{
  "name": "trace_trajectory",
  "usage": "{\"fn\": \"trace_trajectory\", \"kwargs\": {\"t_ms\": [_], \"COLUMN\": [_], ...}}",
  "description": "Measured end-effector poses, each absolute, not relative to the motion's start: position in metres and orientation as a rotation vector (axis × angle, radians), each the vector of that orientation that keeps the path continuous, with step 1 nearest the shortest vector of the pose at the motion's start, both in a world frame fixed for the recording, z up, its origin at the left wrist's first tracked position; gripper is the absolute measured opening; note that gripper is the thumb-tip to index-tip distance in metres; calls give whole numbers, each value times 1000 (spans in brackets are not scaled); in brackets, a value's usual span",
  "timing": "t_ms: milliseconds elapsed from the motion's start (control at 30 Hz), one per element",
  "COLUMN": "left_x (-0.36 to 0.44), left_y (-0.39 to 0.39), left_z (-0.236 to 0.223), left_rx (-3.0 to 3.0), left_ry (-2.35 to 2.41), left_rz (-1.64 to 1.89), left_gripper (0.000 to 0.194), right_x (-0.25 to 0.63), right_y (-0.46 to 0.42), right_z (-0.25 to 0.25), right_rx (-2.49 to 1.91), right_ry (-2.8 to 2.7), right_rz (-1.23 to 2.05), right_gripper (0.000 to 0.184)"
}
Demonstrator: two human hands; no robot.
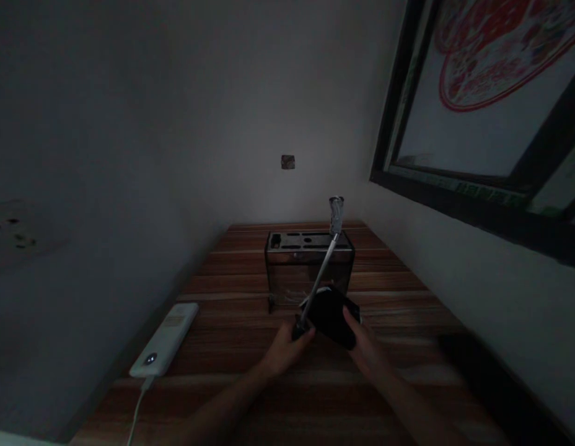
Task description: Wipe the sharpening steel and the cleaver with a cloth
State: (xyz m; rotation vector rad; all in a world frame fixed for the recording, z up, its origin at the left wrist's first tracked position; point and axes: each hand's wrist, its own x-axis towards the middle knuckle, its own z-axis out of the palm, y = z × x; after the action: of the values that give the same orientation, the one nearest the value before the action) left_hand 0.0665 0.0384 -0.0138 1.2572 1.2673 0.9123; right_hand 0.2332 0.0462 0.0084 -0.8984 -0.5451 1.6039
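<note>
My left hand (287,344) is closed around the dark handle of a honing steel (319,277). Its long grey rod slants up and to the right, its tip ending in line with the rack's top. In my right hand (359,337) is a black cloth (331,314), gripped at its right side and lying close against the lower rod; I cannot tell if they touch. Just beyond both hands stands a knife rack (310,266) with a slotted metal top. A silvery handle (336,214) rises at its right back corner.
A white power bank (165,339) with a cable (137,409) lies to the left on the wood-grain table (222,322). Walls close in on the back and both sides. A dark-framed window (459,155) is at right; a socket (18,232) sits on the left wall.
</note>
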Motion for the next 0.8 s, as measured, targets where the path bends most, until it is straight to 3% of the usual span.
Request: {"fn": "trace_trajectory", "kwargs": {"t_ms": [333, 800], "left_x": [60, 61], "left_y": [25, 24], "left_z": [-10, -12], "left_rx": [1581, 1460], "left_ry": [1146, 1000], "left_rz": [681, 621], "left_gripper": [38, 42], "right_x": [233, 230], "right_y": [46, 37], "right_z": [11, 20], "right_rx": [-876, -894], "right_ry": [-437, -368], "right_rz": [1616, 1650], "right_gripper": [39, 41]}}
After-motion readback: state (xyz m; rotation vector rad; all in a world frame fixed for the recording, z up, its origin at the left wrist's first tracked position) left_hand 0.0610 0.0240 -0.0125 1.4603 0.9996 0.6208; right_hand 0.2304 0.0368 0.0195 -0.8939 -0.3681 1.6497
